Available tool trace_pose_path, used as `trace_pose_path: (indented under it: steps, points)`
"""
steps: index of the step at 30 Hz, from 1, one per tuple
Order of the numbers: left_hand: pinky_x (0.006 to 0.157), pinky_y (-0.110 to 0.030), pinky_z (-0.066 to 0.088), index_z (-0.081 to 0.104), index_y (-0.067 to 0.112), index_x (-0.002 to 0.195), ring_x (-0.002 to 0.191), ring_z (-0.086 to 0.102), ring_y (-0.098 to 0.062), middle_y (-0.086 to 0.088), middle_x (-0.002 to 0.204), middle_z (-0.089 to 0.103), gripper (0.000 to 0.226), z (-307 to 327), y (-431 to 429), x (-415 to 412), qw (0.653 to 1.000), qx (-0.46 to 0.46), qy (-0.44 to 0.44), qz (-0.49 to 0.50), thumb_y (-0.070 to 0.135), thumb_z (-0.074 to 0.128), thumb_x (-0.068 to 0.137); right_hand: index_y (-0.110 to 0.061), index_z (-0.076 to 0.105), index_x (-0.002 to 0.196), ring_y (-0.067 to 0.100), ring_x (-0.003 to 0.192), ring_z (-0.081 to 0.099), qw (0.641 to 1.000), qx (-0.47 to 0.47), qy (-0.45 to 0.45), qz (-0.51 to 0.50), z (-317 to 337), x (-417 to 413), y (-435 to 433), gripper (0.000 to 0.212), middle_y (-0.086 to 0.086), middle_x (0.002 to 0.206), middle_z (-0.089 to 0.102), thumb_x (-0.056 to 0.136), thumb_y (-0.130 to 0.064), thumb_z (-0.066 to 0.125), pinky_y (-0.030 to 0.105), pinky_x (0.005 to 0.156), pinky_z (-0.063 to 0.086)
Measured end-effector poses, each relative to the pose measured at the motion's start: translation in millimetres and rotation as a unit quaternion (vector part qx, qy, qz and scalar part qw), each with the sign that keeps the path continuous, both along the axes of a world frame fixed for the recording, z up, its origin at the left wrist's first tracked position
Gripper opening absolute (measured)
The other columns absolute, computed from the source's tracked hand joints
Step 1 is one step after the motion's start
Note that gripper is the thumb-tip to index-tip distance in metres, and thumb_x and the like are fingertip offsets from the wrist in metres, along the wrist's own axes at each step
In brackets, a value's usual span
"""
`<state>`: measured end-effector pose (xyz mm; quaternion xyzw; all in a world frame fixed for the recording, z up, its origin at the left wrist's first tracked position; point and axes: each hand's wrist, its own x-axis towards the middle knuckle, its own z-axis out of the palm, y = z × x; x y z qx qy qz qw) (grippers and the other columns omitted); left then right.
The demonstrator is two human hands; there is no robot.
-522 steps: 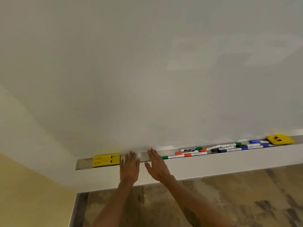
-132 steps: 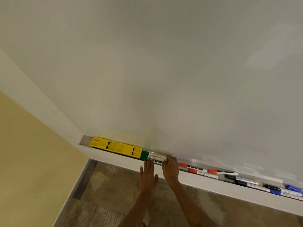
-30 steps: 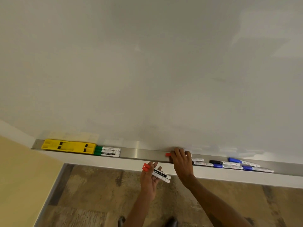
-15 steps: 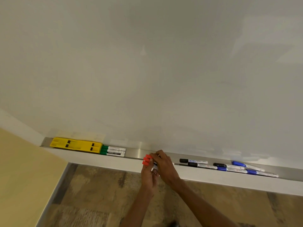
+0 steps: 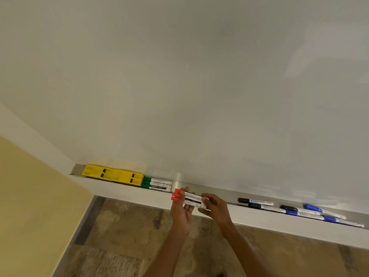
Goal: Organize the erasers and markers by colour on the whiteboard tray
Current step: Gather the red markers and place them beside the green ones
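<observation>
Both hands are on the red markers [image 5: 188,199] right now. The left hand [image 5: 181,211] has its fingers curled round the bundle just behind the caps, and the right hand [image 5: 215,206] pinches the other end. They're held in the air just in front of the tray [image 5: 209,191], not in it yet. Looks like three, but the barrels overlap so I can't swear to it.

At the tray's left end the yellow erasers [image 5: 112,174] sit end to end, with the green markers [image 5: 157,183] stacked tight against them. The bare bit just right of the greens is my guess for where the reds go. Off to the right, the black markers [image 5: 257,203] and blue markers [image 5: 319,212] are still mixed up.

What could go wrong, I reckon: round barrels in a loose bundle want to slide, so if either hand lets go early, one could roll off the front lip onto the floor. Setting them down hard could also nudge the greens out of line.
</observation>
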<state>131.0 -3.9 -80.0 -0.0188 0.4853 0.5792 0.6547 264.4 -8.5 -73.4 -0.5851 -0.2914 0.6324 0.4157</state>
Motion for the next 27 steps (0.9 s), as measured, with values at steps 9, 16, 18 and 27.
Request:
trace_pose_path:
  steps: [9, 16, 18, 27]
  points:
    - [0.097, -0.044, 0.053, 0.064, 0.004, 0.122, 0.107, 0.068, -0.029, -0.017, 0.118, 0.069, 0.033, 2.0, 19.8, -13.5, 0.994, -0.006, 0.094, -0.049, 0.017, 0.065, 0.092, 0.001, 0.067, 0.11, 0.033, 0.094, 0.072, 0.998, -0.003, -0.004, -0.067, -9.7, -5.8, 17.8, 0.018, 0.022, 0.105, 0.071, 0.094, -0.003, 0.06, 0.03, 0.073, 0.063]
    - [0.116, -0.04, 0.034, 0.035, 0.014, 0.15, 0.14, 0.044, -0.026, -0.007, 0.153, 0.042, 0.055, -12.8, 2.4, -26.6, 0.821, 0.005, 0.527, -0.221, 0.027, 0.051, 0.099, 0.0, 0.065, 0.109, 0.032, 0.098, 0.069, 0.986, 0.037, -0.157, -0.04, -21.6, -18.5, 42.0, 0.016, 0.019, 0.108, 0.069, 0.096, -0.001, 0.055, 0.026, 0.073, 0.063]
    - [0.119, -0.034, 0.025, 0.027, 0.016, 0.153, 0.145, 0.036, -0.021, -0.003, 0.158, 0.031, 0.058, -18.4, -6.0, -27.2, 0.765, 0.047, 0.582, -0.271, 0.026, 0.049, 0.1, -0.001, 0.065, 0.108, 0.032, 0.099, 0.069, 0.98, 0.043, -0.191, -0.025, -23.1, -22.3, 44.0, 0.016, 0.018, 0.107, 0.069, 0.097, 0.0, 0.054, 0.031, 0.076, 0.063]
    - [0.118, -0.033, -0.015, -0.003, 0.016, 0.155, 0.153, -0.008, -0.024, -0.004, 0.163, -0.01, 0.067, -36.2, -6.3, -28.8, 0.562, 0.077, 0.701, -0.433, 0.031, 0.036, 0.103, -0.019, 0.064, 0.108, 0.019, 0.088, 0.067, 0.908, 0.047, -0.415, 0.031, -22.4, -34.4, 46.0, 0.015, -0.003, 0.094, 0.069, 0.096, -0.028, 0.059, 0.03, 0.078, 0.054]
